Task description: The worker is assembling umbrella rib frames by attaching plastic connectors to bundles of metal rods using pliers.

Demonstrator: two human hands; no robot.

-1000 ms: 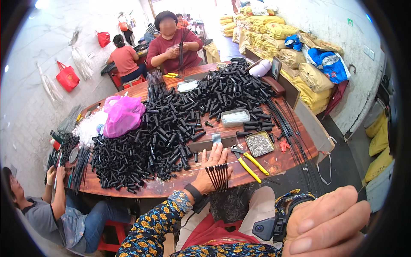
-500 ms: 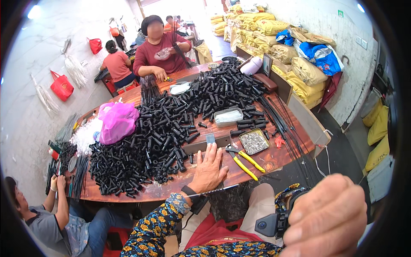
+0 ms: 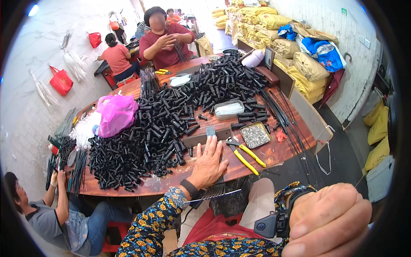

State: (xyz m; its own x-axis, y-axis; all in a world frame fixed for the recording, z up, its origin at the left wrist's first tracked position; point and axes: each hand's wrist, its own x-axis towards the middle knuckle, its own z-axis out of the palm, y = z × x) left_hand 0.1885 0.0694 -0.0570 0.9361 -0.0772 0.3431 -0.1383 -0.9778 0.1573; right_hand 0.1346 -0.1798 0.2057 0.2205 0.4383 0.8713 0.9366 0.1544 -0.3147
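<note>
"What are the hands doing?"

"They're well apart. The left hand (image 3: 207,168) lies flat on the table (image 3: 289,156), fingers spread, its fingertips at the near ends of the rods (image 3: 210,131). The right hand (image 3: 329,216) is curled into a fist close to the camera. Its inner side is turned away, so I can't tell what, if anything, it grips."

"And the rods?"

"In a neat flat row at the bar (image 3: 197,139). Dark strands (image 3: 218,187) come out below the left palm, over the table's front edge, with a white strip (image 3: 213,196) lying across them. Whether rods and strands are one piece, the palm hides."

"Which step is it, then?"

"I'd judge it a holding step: the left pins the row while the right works off to the side. The next move seems to call for even pressure from the left, so the row doesn't fan out."

"Room to move?"

"The right hand is out past the front edge, with space above the lap. On the table it's tighter: the tube pile (image 3: 132,154) borders the left hand's left, the pliers (image 3: 245,162) lie near its right, and the tin (image 3: 259,144) sits just beyond them."
</note>
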